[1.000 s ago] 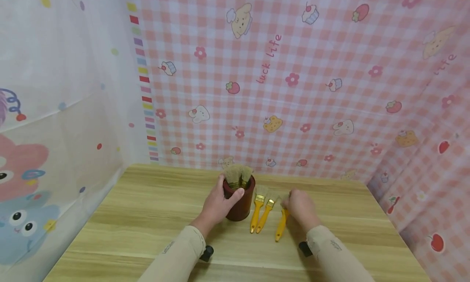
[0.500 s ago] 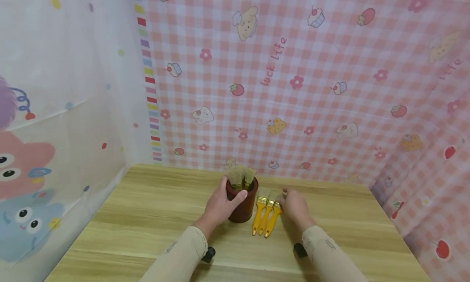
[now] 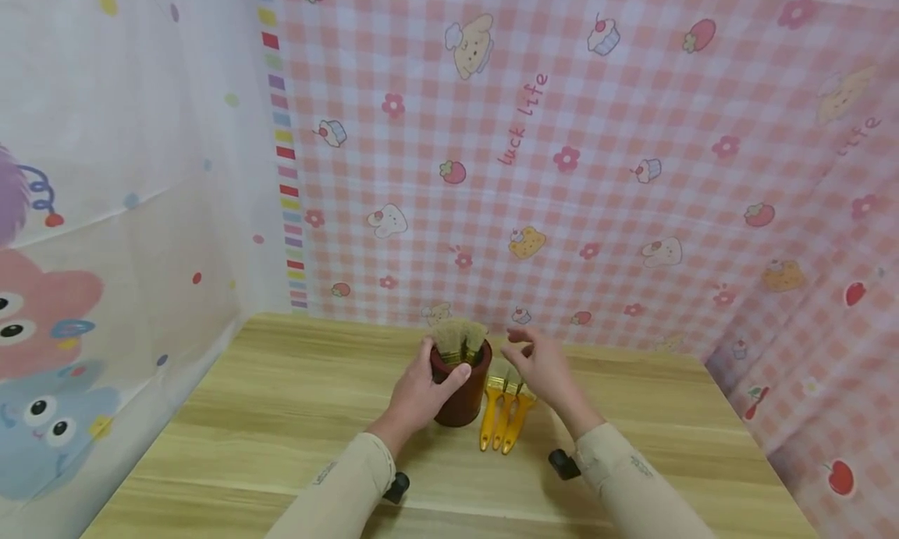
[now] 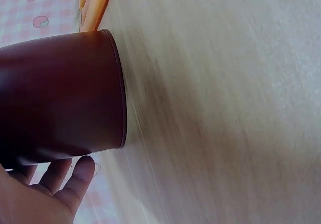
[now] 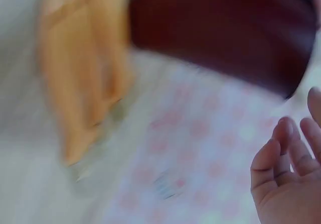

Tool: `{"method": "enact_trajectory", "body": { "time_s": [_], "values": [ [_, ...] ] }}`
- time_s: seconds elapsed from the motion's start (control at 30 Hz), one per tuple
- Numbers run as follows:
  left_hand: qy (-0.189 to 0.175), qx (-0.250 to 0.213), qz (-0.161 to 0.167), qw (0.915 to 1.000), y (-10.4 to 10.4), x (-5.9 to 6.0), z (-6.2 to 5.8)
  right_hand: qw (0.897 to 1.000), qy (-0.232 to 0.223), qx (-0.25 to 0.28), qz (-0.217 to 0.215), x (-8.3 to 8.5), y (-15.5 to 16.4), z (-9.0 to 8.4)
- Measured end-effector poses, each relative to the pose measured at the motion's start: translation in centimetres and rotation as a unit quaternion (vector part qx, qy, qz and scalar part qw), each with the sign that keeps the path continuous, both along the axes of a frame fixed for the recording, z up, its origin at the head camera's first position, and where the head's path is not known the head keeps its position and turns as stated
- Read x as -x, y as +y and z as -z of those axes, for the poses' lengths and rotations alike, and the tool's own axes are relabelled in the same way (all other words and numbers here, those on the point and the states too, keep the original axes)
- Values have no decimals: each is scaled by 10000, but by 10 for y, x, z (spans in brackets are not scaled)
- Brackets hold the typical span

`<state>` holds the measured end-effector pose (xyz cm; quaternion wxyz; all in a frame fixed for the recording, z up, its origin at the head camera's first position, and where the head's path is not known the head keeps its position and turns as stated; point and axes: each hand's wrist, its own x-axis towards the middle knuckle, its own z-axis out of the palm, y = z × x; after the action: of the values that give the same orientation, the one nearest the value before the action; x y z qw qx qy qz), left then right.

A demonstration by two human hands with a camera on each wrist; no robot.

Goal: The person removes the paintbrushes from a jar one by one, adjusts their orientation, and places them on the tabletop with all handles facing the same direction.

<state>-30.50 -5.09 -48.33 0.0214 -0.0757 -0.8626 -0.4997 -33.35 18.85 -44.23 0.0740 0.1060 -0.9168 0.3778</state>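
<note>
A dark red-brown cylindrical cup stands upright on the table, with brush bristles sticking up out of it. My left hand grips the cup from the left, thumb over the front of the rim. In the left wrist view its fingers lie along the cup's side. Three paint brushes with yellow-orange handles lie side by side just right of the cup, bristles pointing away from me. Over their bristle ends is my right hand, fingers loosely bent, holding nothing and partly hiding the rightmost brush.
The wooden table runs back to a pink checked cloth hanging behind it. A white patterned cloth hangs on the left. A black wrist device sits under each cuff.
The right hand laid its brush beside the other two and let go. It has since risen and moved left toward the cup's rim. The left hand keeps its grip on the cup.
</note>
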Motion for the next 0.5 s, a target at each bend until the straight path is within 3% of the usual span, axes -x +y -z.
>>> {"method": "enact_trajectory", "body": {
  "time_s": [0.1, 0.17, 0.3, 0.5],
  "values": [
    [71, 0, 51, 10000, -1, 0, 0, 9973, 222, 39, -702, -5, -28, -23],
    [101, 20, 98, 9999, -1, 0, 0, 9952, 374, -209, -875, -9, -44, -30],
    [19, 16, 123, 9999, -1, -1, 0, 9947, 445, -577, -732, -13, -63, -31],
    [-36, 41, 115, 9999, -2, -1, -1, 9982, 153, -470, -324, -10, -71, -27]
  ]
}}
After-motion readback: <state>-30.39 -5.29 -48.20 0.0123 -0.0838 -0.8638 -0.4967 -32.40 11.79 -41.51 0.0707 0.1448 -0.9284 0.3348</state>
